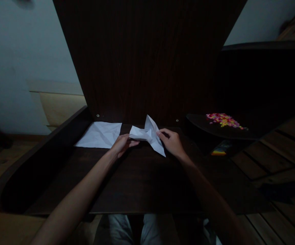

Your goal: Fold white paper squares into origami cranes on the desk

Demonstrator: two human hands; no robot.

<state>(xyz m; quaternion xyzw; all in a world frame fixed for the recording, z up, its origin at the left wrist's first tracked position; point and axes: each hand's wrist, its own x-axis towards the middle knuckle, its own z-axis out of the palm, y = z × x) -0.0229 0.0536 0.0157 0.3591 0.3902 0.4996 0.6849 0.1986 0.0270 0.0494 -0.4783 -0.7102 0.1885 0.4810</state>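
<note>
A partly folded sheet of white paper [150, 135] is held between both hands just over the dark wooden desk [137, 180]. My left hand [123, 144] grips its left end, thumb on top and fingers underneath. At the right side, my right hand [171, 140] pinches the paper's edge between thumb and fingers. Wide flaps flare up and down near the right hand, while the left part is a narrower folded strip. A second white sheet [99, 134], flat and creased, lies on the desk to the left, partly behind my left hand.
Small pink, red and yellow pieces [225, 120] are heaped on a dark curved shelf [198, 123] at the right. Beneath it is a colourful item [219, 149] with a yellow edge. A tall dark panel [147, 61] rises behind the desk, and a raised side board [42, 156] borders the left.
</note>
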